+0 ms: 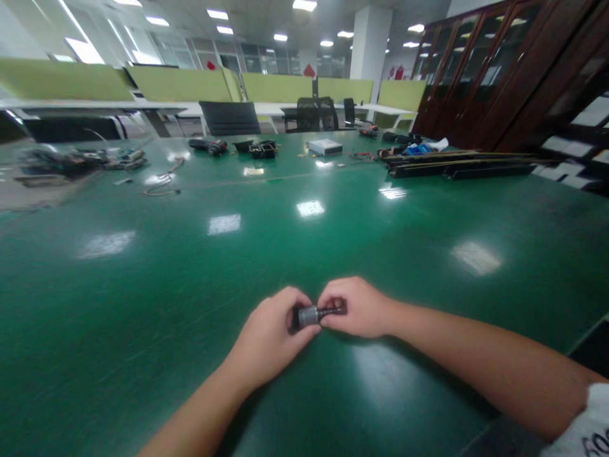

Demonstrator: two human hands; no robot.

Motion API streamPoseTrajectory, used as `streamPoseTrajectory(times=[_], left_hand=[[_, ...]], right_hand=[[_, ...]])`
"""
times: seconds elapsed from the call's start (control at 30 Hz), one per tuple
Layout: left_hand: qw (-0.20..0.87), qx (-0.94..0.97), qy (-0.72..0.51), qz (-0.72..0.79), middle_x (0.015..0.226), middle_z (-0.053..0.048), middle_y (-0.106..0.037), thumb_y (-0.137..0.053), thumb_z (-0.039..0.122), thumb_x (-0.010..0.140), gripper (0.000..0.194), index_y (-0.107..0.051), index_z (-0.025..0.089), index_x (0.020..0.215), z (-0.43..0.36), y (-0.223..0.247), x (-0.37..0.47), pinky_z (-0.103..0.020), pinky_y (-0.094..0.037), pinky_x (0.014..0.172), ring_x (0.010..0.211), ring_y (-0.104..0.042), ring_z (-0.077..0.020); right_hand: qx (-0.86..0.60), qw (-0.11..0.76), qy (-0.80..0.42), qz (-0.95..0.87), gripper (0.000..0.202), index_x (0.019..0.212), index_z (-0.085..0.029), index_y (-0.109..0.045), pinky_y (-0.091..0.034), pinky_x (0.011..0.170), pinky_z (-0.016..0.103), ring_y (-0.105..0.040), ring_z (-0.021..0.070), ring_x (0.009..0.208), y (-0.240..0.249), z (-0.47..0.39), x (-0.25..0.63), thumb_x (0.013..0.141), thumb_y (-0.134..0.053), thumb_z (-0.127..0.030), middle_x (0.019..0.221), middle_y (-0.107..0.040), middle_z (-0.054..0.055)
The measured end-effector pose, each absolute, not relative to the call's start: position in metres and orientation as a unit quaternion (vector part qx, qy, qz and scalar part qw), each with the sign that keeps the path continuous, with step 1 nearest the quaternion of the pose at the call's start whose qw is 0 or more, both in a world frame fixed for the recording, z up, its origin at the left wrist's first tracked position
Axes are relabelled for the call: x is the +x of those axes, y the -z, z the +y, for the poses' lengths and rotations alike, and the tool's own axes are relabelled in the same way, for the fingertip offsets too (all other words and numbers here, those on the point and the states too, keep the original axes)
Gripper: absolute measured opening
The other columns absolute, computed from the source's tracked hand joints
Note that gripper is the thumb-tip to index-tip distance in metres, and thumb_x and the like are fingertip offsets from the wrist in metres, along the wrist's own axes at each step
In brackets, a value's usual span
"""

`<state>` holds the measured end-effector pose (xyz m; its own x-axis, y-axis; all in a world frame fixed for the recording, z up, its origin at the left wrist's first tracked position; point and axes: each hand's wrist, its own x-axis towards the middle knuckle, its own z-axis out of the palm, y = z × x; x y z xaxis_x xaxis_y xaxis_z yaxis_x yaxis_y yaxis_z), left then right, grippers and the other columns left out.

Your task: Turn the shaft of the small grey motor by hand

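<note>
Bare forearms (476, 355) reach lower center; a gray cylinder (308, 316) lies between the left hand (273, 333), gripping its body, and the right hand (359, 308), pinching its dark shaft (332, 311).

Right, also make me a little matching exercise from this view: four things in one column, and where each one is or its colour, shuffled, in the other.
1. Left hand
2. Right hand
3. Pale flat box
4. Cabinet

A. Dark reddish-brown in colour
B. At the thin dark end of the small held part
C. On the far side of the green table
D. At the thick grey end of the small held part

Pairs: 1-D, 2-B, 3-C, 4-A
</note>
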<state>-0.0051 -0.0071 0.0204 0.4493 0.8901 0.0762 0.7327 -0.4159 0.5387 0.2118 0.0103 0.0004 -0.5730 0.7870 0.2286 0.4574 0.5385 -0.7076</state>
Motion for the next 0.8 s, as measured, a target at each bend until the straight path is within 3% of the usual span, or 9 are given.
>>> streamPoseTrajectory(times=[0.6,0.8], left_hand=[[0.236,0.803,-0.220,0.500,0.074,0.002,-0.058,-0.068,0.028,0.079,0.017,-0.064,0.021,0.094,-0.017,-0.022,-0.009,-0.026,-0.039,0.061,0.067,-0.054,-0.0163],[0.242,0.812,-0.221,0.483,0.076,0.001,-0.058,-0.066,0.026,0.081,0.019,-0.065,0.021,0.099,-0.017,-0.022,-0.011,-0.026,-0.040,0.062,0.069,-0.054,-0.0161]], right_hand=[[-0.357,0.268,-0.279,-0.850,0.013,0.092,-0.018,-0.072,-0.042,0.068,0.024,-0.058,0.0131,0.076,-0.003,0.008,0.209,0.079,-0.073,-0.020,0.082,-0.065,0.001],[-0.347,0.269,-0.294,-0.849,0.017,0.090,-0.018,-0.073,-0.042,0.067,0.023,-0.059,0.0131,0.076,-0.003,0.009,0.209,0.078,-0.078,-0.029,0.083,-0.067,0.001]])
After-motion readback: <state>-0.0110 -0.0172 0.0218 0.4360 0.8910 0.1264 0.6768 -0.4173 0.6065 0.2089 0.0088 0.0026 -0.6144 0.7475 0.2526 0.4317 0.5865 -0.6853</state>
